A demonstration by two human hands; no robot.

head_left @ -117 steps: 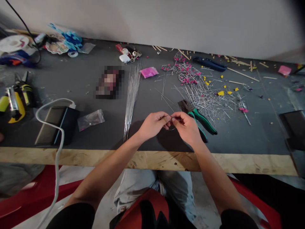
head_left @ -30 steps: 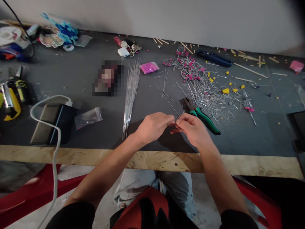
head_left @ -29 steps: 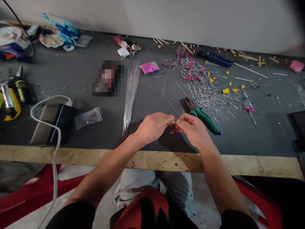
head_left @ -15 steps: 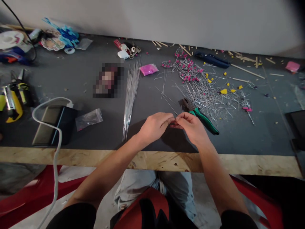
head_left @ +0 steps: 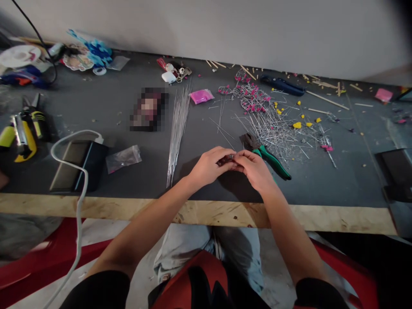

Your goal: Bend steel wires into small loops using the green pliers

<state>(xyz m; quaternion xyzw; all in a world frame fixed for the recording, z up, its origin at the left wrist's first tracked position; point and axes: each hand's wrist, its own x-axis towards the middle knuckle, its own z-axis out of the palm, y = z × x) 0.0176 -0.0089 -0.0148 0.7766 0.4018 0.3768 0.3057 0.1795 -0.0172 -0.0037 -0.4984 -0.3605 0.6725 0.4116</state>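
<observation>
From where I stand, a lime-yellow handle (head_left: 6, 138) at the far left is cut off, beside a yellow-and-silver box cutter (head_left: 25, 137). A white cable (head_left: 79, 214) from the black rectangular power bank (head_left: 92, 165) drops out of sight below. The dark rectangular thing (head_left: 148, 109) behind is pixelated; I can't make out what it is.

Past the narrow bundle of straight silvery wires (head_left: 178, 128), the bare left hand (head_left: 209, 167) and right hand (head_left: 256, 172) are together, fingertips meeting, pinched on a thin silvery wire (head_left: 231, 157) over the dark grey table (head_left: 154, 150). Fingers cover nearly all of it: just 1 small bright glint shows, its shape unreadable.

The right hand hides most of 1 handle of the green-handled pliers (head_left: 273, 160). Beyond, a heap of loose silvery wires (head_left: 280, 133) is too tangled to count, and a black boxy object (head_left: 395, 169) is cut off at the right.
</observation>
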